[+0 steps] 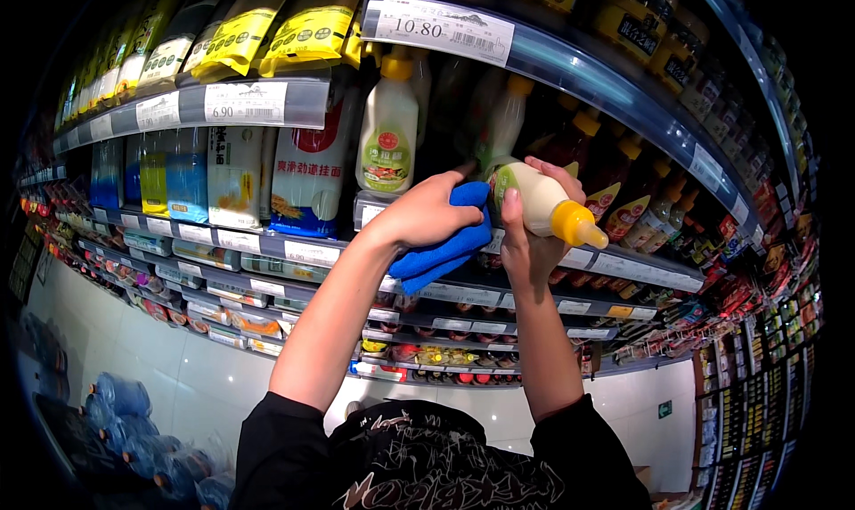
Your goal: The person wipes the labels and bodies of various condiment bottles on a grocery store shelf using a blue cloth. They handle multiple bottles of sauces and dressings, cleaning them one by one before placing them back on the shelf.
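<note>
In my right hand [533,252] is a squeeze bottle [531,194] of pale cream sauce, tilted so that its yellow nozzle cap points toward me and to the right. My left hand [427,212] grips a folded blue cloth [445,247] close beside the bottle's base, at the shelf's front edge. Whether the cloth touches the bottle I cannot tell. Just left of it, a similar sauce bottle [389,136] stands upright on the shelf. Another yellow-capped bottle [508,114] stands farther back, partly hidden behind the held one.
Bags of dried noodles [307,167] stand to the left, with yellow packets [307,24] on the shelf above. An upper shelf edge with price labels [436,27] overhangs the bottles. Dark red sauce bottles [623,189] stand right. Large water jugs [125,394] rest at lower left.
</note>
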The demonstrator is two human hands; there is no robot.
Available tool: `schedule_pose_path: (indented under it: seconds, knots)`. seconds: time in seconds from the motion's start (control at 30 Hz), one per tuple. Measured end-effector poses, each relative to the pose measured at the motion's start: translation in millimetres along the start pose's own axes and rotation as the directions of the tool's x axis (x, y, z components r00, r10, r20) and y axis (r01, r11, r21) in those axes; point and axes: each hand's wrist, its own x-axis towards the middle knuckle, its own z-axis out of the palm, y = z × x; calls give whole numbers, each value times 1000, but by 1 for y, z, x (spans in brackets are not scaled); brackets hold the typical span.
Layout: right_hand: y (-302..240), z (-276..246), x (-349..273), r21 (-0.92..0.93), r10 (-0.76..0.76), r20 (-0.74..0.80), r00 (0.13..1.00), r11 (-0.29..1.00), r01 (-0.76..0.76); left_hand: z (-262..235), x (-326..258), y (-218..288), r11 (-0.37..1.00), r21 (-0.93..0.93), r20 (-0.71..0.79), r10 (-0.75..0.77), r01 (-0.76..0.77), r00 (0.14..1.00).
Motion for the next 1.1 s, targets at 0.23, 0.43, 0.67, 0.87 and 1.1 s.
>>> schedule_pose_path:
  seconds: [0.23, 0.43, 0.67, 0.87, 1.1]
  knots:
    - [-8, 13, 1, 96, 249, -78, 965, 966, -241, 2, -13, 1, 998, -26, 3, -61, 61, 998]
    - [-12, 18, 21, -39, 197, 29, 980, 980, -196, 30, -31, -17, 984, -156, -171, 54, -81, 984]
    - [1, 13, 44, -68, 304, 429, 851, 950, -305, 44, -37, -21, 948, 318, -372, 148, -24, 916]
    - [12, 21, 56, -197, 388, 317, 865, 919, -340, 35, -40, -13, 990, 94, -327, 129, -104, 936]
    - [-5, 29, 47, -718, 154, 163, 975, 696, 10, 35, -39, -15, 982, 133, -257, 164, -134, 952]
